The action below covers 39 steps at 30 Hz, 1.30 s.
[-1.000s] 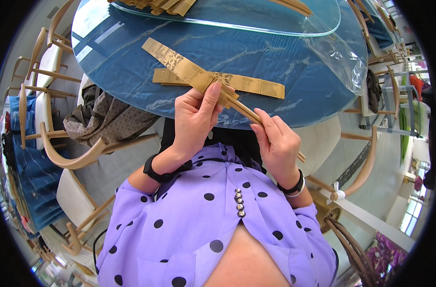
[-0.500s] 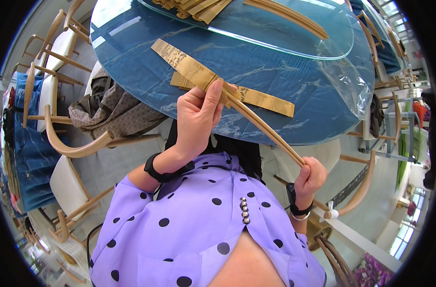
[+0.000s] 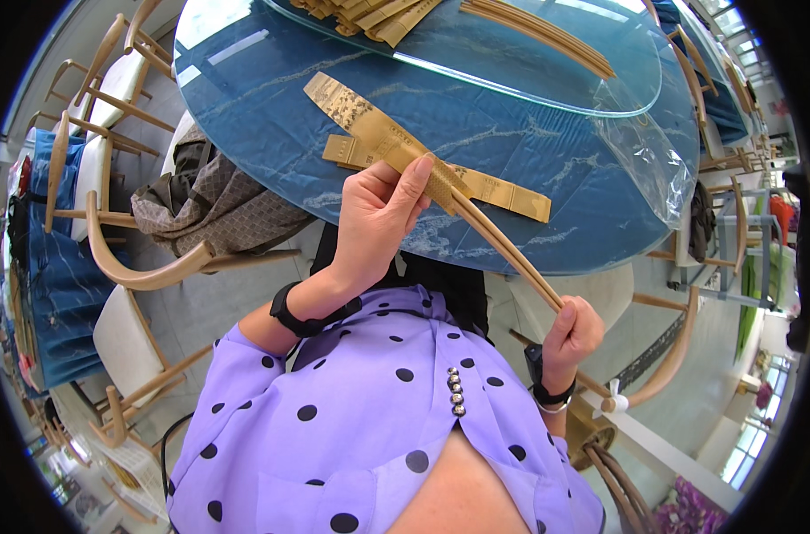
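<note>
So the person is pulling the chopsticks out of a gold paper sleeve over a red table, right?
Not quite: the table is blue, not red, as the head view shows. The rest holds: the left hand pinches the gold paper sleeve while the right hand grips the chopsticks at their far end.

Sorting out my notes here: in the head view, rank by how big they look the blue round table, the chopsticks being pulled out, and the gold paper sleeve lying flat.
1. blue round table
2. chopsticks
3. gold paper sleeve, though nearness makes these two unsure.
</note>
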Tool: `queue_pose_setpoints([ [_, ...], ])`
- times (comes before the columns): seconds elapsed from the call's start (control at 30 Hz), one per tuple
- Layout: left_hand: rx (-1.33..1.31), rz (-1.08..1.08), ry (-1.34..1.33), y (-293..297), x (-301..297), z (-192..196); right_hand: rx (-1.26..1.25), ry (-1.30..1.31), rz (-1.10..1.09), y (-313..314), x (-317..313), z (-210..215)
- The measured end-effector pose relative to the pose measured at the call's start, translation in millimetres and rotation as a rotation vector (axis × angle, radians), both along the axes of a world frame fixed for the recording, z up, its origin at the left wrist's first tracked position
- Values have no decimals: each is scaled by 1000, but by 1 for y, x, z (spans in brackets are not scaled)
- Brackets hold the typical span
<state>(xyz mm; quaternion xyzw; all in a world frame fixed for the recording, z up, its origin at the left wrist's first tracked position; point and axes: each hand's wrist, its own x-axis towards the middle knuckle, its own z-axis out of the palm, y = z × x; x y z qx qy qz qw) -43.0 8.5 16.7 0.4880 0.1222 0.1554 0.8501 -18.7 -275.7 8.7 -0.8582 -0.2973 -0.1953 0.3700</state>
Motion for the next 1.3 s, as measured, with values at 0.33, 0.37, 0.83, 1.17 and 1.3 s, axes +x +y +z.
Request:
queue_pose_setpoints([
  [0.33, 21, 33, -28, -9, -2, -10, 28, 55, 13, 5, -2, -2],
  [0.37, 33, 33, -30, -8, -1, -11, 31, 36, 8, 6, -2, -2],
  [0.83, 84, 13, 7, -20, -3, -18, 54, 74, -26, 11, -10, -8],
  [1.17, 82, 79, -79, -9, 2, -21, 70, 76, -15, 14, -9, -6],
  [1.3, 91, 69, -57, -13, -1, -20, 59, 70, -3, 18, -5, -4],
])
